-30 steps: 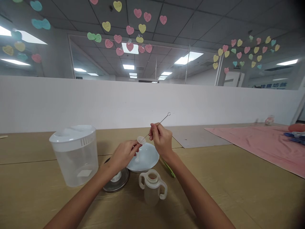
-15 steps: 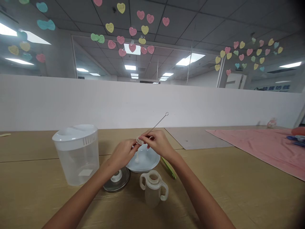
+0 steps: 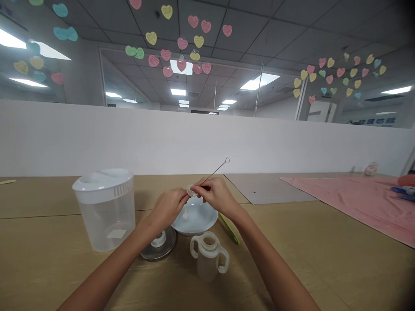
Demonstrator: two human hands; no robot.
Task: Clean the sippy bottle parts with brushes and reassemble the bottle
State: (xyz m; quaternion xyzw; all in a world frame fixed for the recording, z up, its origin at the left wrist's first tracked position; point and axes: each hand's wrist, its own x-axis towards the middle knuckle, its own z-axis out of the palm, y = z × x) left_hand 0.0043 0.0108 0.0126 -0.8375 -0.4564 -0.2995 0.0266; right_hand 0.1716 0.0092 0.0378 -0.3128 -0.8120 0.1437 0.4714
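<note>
Pale strip: one [image 3: 7, 182], lay far to the left of both hands.
Lidded bucket: one clear bucket [image 3: 105, 220] under one white lid [image 3: 102, 180], stood left of the left hand.
Metal plate: one [image 3: 167, 249], lay below the left hand, partly hidden by the forearm; one white ring [image 3: 158, 240] rested on it.
Left hand: one [image 3: 167, 208], fingers pinched on the edge of the round piece.
Round piece: one, small and translucent [image 3: 189, 190], was held up between the two hands, above the bowl; the right fingertips met it too.
Bowl: one, pale blue [image 3: 202, 218], sat beneath both hands; a whitish shape showed against its inside, nature not determinable.
Two-handled bottle: one, open-topped [image 3: 207, 263], stood upright nearer the wearer than the hands, between the forearms; handles counted, two.
Wire rod: one [image 3: 216, 169], rose slantwise from the right hand, its one visible loop uppermost; lower end hidden.
Right hand: one [image 3: 218, 194], fingers closed around the rod.
Green item: one, slender [image 3: 231, 231], lay just below the right hand, beside the bowl.
Pink cloth: one [image 3: 353, 201], lay well right of the right hand.
Jar: one [image 3: 371, 169], stood beyond the cloth.
</note>
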